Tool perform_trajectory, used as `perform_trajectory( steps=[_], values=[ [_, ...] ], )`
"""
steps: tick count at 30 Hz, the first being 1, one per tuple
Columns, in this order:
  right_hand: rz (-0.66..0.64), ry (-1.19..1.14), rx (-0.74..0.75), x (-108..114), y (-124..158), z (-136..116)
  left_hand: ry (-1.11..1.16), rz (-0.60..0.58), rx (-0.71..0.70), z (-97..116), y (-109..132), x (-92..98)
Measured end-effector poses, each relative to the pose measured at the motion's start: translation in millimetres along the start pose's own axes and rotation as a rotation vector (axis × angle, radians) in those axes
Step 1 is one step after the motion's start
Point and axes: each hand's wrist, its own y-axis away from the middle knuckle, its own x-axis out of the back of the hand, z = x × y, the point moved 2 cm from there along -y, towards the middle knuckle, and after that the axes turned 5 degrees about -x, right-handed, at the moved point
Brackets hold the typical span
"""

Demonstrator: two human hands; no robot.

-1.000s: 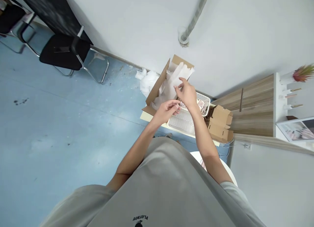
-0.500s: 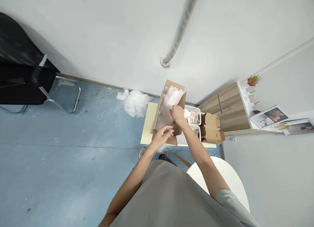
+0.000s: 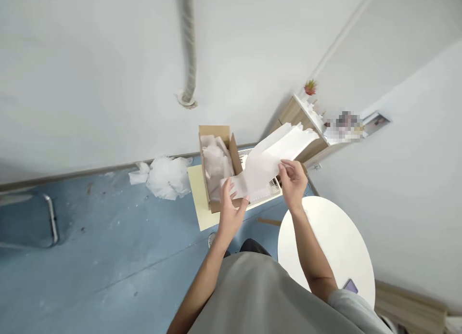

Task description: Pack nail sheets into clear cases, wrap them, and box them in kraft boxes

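A long, white translucent packing sheet (image 3: 265, 165), seemingly in layers with a ragged far end, stretches between my hands above the table. My right hand (image 3: 294, 182) pinches its near edge between thumb and fingers. At its lower left end is my left hand (image 3: 233, 213), with curved fingers and thumb on either side of the sheet's end; the exact contact is hard to see. Just left of the sheet stands an open cardboard box (image 3: 214, 131) holding crumpled white translucent packing material (image 3: 217, 160). The sheet partly covers a white basket (image 3: 274, 187) behind it.
The box rests on a pale yellow tabletop (image 3: 197, 199). A white plastic heap (image 3: 169, 177) lies on the floor at left. On my right is a round white table (image 3: 332, 237) bearing a phone (image 3: 350, 286). Behind it, a wooden cabinet (image 3: 291, 113) meets the wall.
The white sheet has come up out of the box and swung right, in my hands. My right hand has moved right, away from the box. The view has turned right.
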Motion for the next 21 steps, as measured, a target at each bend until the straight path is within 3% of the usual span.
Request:
perform_trajectory(
  steps=[6,11,16,18,21],
  values=[
    [0.327,-0.093,-0.143,105,25,10,-0.122,-0.255,-0.163,26,2,-43.1],
    [0.588,-0.102,-0.26,203,66,45,-0.184,-0.681,-0.021,18,16,-109.0],
    [0.788,-0.124,-0.457,312,143,126,-0.176,-1.18,0.243,-13,78,-192.5],
    [0.841,-0.151,-0.575,351,183,164,-0.193,-1.276,0.313,-28,112,-221.0],
    [0.929,-0.202,-0.732,398,247,220,-0.197,-1.288,0.382,-49,162,-257.6]
  ],
)
